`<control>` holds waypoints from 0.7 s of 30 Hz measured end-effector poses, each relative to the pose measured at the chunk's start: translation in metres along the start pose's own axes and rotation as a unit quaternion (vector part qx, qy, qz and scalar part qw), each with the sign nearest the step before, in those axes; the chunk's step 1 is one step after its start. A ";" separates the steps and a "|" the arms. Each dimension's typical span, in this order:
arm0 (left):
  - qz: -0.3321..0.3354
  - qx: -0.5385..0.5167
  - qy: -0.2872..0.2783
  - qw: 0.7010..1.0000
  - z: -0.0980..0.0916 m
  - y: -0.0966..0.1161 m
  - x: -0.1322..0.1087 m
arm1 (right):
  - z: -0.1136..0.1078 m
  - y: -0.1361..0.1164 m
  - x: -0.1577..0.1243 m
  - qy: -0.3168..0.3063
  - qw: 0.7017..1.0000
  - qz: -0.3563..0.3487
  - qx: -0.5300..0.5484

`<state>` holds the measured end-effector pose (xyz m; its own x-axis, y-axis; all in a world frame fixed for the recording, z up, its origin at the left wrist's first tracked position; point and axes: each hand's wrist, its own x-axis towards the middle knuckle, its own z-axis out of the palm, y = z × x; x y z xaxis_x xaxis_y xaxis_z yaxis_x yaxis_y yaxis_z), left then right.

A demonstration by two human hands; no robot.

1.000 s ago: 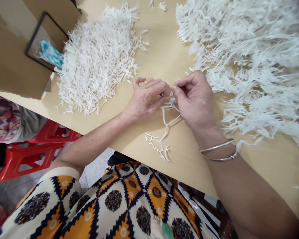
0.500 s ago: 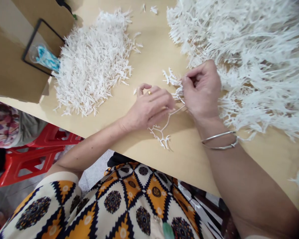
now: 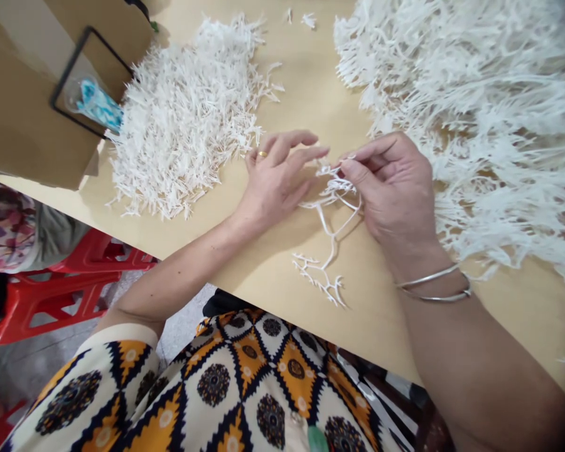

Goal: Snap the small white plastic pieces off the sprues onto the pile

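Note:
My right hand (image 3: 398, 188) pinches a white branched plastic sprig (image 3: 330, 235) between thumb and index finger. Its thin stems loop below the fingertips, and one forked end with small twigs hangs low over the table. Left of it, my left hand (image 3: 277, 179) has its fingers spread and extended toward the sprig's upper twigs. Whether those fingertips touch the twigs I cannot tell. On the left lies a heap of short white twig pieces (image 3: 183, 119). A larger pile of long white branched sprigs (image 3: 471, 107) spreads on the right.
A cardboard box (image 3: 32, 119) with a black wire frame (image 3: 68, 72) stands at the left, beside a clear cup holding something blue and white (image 3: 98, 107). Small loose pieces (image 3: 308, 21) lie at the table's back. Red plastic stools (image 3: 61, 304) and another person's patterned clothing (image 3: 4, 232) are at lower left.
My left hand has drawn slightly up and left, its fingers opening out. My right hand has shifted a little right and down, and more of the sprig's stems show between the hands.

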<state>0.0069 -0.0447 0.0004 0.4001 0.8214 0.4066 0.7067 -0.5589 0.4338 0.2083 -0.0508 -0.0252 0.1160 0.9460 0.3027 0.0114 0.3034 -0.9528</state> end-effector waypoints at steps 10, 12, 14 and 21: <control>-0.020 0.007 -0.009 1.000 -0.005 0.003 0.001 | 0.000 -0.012 -0.002 -0.092 0.995 0.000 -0.024; -0.021 0.004 -0.016 1.000 -0.006 0.005 0.001 | -0.002 -0.012 -0.001 -0.086 0.996 0.013 -0.036; -0.015 -0.008 -0.031 0.999 -0.007 0.008 0.000 | -0.002 -0.010 -0.001 -0.067 0.996 0.020 -0.059; 0.017 -0.039 -0.089 0.995 -0.002 0.006 -0.003 | 0.013 -0.002 -0.005 -0.006 0.983 -0.033 -0.180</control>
<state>0.0094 -0.0506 0.0035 0.5241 0.8056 0.2764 0.6472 -0.5876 0.4856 0.1945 -0.0542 -0.0248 0.0906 0.9274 0.3630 0.3699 0.3071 -0.8769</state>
